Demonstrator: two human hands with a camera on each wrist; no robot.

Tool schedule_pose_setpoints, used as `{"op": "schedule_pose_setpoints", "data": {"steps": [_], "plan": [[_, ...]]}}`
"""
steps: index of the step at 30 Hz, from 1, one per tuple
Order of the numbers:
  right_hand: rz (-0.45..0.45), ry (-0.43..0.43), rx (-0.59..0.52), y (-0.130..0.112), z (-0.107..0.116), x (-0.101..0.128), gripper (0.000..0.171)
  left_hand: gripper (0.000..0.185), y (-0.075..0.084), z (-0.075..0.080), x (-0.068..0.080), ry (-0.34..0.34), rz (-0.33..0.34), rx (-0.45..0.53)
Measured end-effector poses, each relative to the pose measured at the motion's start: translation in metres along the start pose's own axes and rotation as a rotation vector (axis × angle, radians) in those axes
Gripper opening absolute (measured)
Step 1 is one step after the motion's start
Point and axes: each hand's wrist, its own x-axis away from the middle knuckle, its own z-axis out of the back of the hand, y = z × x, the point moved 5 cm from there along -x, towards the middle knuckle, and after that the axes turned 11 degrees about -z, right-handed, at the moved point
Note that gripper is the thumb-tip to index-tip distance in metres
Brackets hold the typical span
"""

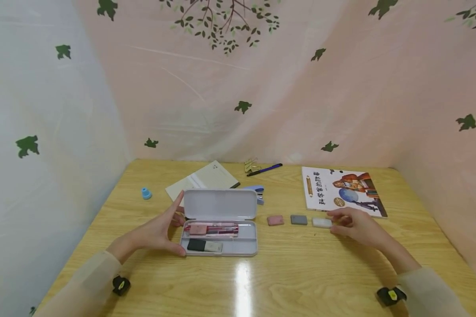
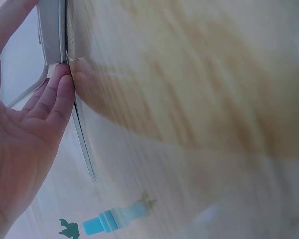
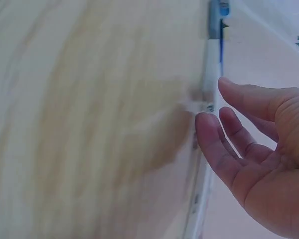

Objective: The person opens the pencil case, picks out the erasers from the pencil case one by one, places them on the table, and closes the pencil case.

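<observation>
A white pencil case (image 1: 246,246) lies with its lid raised. Inside are a pink eraser (image 1: 198,229), pens (image 1: 222,229) and a black-and-white eraser (image 1: 204,245). My left hand (image 1: 158,231) holds its left end, thumb at the front corner and fingers behind; the left wrist view shows fingertips (image 2: 60,94) at the case's lower edge. To the right, a pink eraser (image 1: 275,220), a grey eraser (image 1: 299,219) and a white eraser (image 1: 321,223) form a row. My right hand (image 1: 361,226) is at the white one's right end, thumb and forefinger parted around it.
Behind the case lie a notebook (image 1: 212,178), a blue item (image 1: 258,189), a gold clip (image 1: 251,166) and a pen (image 1: 264,170). A picture book (image 1: 343,191) occupies the back right. On the left stands a small blue piece (image 1: 146,193). Cloth walls border the table.
</observation>
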Motion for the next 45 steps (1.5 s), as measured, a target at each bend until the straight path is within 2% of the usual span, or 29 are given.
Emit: {"op": "schedule_pose_setpoints", "data": {"steps": [4,9,16,20,31,37,42,45], "plan": [[0.042,0.012,-0.056,-0.017,0.005,0.006,0.036,0.146,-0.001,0.001,0.001,-0.001,0.003,-0.009],[0.115,0.036,-0.114,-0.049,0.008,0.017,0.035,0.146,0.000,-0.002,-0.001,0.001,-0.003,-0.009],[0.229,-0.011,-0.227,-0.098,-0.004,0.016,0.034,0.146,0.001,-0.002,-0.001,0.007,-0.018,0.009],[0.256,-0.053,-0.269,-0.120,-0.016,0.012,0.032,0.145,0.001,-0.001,-0.001,0.005,-0.020,0.014],[0.348,-0.184,-0.329,-0.178,-0.065,-0.011,0.032,0.145,0.000,-0.002,-0.003,0.002,-0.018,0.022],[0.372,-0.217,-0.322,-0.206,-0.095,-0.027,0.035,0.145,0.001,0.000,-0.002,0.004,-0.017,0.009],[0.420,-0.239,-0.259,-0.226,-0.128,-0.045,0.037,0.145,0.001,0.000,-0.004,0.002,-0.003,0.011],[0.435,-0.217,-0.173,-0.236,-0.145,-0.053,0.038,0.144,0.000,-0.001,-0.004,-0.006,0.012,0.013]]}}
